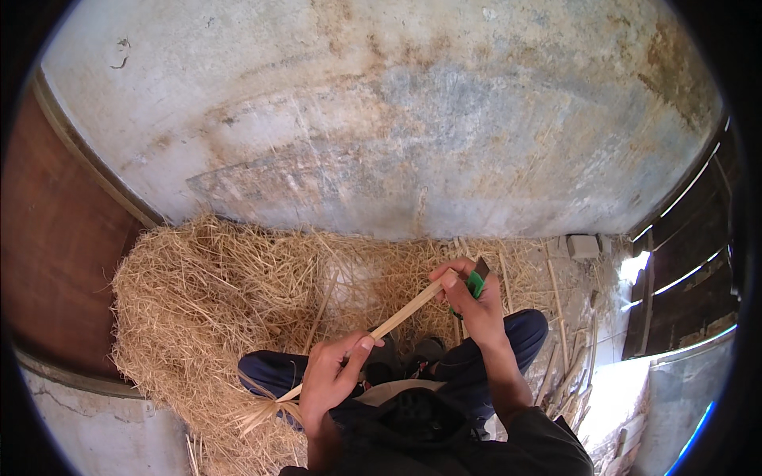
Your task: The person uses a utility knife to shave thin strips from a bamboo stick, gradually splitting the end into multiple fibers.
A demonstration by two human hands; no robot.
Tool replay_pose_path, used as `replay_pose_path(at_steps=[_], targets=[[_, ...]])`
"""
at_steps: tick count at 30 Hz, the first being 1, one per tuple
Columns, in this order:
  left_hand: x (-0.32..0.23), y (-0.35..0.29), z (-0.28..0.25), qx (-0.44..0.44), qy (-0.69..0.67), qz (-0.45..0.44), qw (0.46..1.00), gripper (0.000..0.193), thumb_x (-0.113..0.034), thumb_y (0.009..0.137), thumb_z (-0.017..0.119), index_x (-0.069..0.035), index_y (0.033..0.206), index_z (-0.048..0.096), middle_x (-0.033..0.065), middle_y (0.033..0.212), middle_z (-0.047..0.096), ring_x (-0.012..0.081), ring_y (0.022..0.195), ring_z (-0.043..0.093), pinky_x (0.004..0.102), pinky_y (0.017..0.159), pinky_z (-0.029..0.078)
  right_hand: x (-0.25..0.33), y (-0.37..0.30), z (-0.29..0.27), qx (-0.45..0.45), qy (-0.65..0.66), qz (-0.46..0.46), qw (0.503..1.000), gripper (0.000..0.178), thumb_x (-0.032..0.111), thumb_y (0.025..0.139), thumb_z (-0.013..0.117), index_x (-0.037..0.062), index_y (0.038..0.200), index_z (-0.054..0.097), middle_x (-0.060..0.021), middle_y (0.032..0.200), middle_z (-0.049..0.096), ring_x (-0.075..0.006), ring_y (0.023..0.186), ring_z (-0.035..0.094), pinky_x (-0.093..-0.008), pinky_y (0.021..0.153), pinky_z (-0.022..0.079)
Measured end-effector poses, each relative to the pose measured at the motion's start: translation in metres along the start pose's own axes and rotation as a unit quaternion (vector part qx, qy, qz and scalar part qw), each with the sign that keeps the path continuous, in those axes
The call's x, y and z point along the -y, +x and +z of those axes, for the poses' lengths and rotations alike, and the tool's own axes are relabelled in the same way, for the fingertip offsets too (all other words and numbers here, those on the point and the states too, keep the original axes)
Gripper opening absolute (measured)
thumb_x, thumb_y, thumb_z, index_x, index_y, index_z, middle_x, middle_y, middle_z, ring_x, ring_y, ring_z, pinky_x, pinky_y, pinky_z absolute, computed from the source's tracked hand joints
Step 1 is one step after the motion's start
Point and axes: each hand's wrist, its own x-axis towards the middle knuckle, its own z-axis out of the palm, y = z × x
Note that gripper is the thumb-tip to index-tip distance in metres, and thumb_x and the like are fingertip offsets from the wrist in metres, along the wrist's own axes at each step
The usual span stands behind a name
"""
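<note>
The pale wooden stick, slanting between both hands above the lap, looks light and stiff, likely splintery, so its smooth length seems the best hold. The left hand's fingers close around it; the right hand's fingers pinch its far end, gripping a green knife.

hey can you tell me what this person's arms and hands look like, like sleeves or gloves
The left hand and right hand are bare, with no gloves or watch visible. The right sleeve is dark, nearly black, and stops well short of the wrist. The left sleeve barely shows.
</note>
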Motion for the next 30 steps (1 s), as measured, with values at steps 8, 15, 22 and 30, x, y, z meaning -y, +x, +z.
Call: replay_pose_path(at_steps=[8, 15, 22, 30], targets=[[-0.010, 0.011, 0.030, -0.103, 0.004, 0.115, 0.988, 0.024, -0.017, 0.109, 0.071, -0.004, 0.128, 0.079, 0.0159, 0.080, 0.074, 0.0258, 0.062, 0.072, 0.0374, 0.061, 0.053, -0.005, -0.008, 0.010, 0.051, 0.066, 0.023, 0.996, 0.021, 0.022, 0.116, 0.062, 0.0026, 0.119, 0.066, 0.0010, 0.091, 0.062, -0.0088, 0.081, 0.057, -0.0277, 0.075, 0.047], [-0.018, 0.009, 0.038, -0.166, 0.059, 0.121, 0.977, 0.025, -0.013, 0.105, 0.075, -0.004, 0.128, 0.080, 0.0161, 0.084, 0.076, 0.0249, 0.055, 0.063, 0.0370, 0.058, 0.050, -0.007, -0.012, -0.010, -0.049, -0.203, -0.088, 0.974, 0.025, 0.018, 0.109, 0.069, 0.0042, 0.128, 0.061, -0.0048, 0.084, 0.058, -0.0145, 0.072, 0.055, -0.0299, 0.068, 0.045], [-0.023, 0.010, 0.040, -0.171, 0.034, 0.115, 0.978, 0.027, -0.012, 0.104, 0.077, -0.004, 0.129, 0.080, 0.0140, 0.084, 0.074, 0.0220, 0.056, 0.062, 0.0362, 0.056, 0.049, -0.015, -0.031, -0.009, -0.029, -0.346, -0.192, 0.918, 0.032, 0.020, 0.101, 0.081, 0.0028, 0.123, 0.066, -0.0129, 0.088, 0.069, -0.0325, 0.071, 0.069, -0.0386, 0.065, 0.052], [-0.031, 0.006, 0.042, -0.143, 0.032, 0.095, 0.985, 0.031, -0.009, 0.105, 0.074, -0.003, 0.136, 0.076, 0.0151, 0.092, 0.074, 0.0228, 0.059, 0.061, 0.0373, 0.056, 0.048, -0.016, -0.031, 0.013, -0.019, -0.389, -0.269, 0.881, 0.034, 0.024, 0.091, 0.090, 0.0033, 0.112, 0.073, -0.0108, 0.086, 0.072, -0.0301, 0.067, 0.071, -0.0382, 0.058, 0.054]])
